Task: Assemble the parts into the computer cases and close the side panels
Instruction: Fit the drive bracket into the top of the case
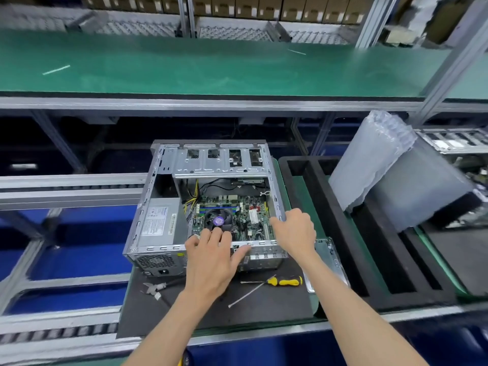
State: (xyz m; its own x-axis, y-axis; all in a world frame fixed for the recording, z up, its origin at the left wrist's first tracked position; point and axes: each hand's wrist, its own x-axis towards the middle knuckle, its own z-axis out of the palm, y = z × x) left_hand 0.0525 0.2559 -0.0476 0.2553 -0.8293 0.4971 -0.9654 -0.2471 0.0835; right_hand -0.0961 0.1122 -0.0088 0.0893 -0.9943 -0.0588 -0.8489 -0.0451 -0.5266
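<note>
Open computer case (203, 204) — our left hand (214, 257) spread flat on its near rim, right hand (295, 231) gripping the right edge; fingertips hidden; screwdriver (284, 281) just beside.

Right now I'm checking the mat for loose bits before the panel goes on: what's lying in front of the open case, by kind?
Screwdriver, yellow and black handle: 1
White cable tie: 1
Cable with a white connector: 1
Total: 3
Both hands are at the computer case, neither on these.
</note>
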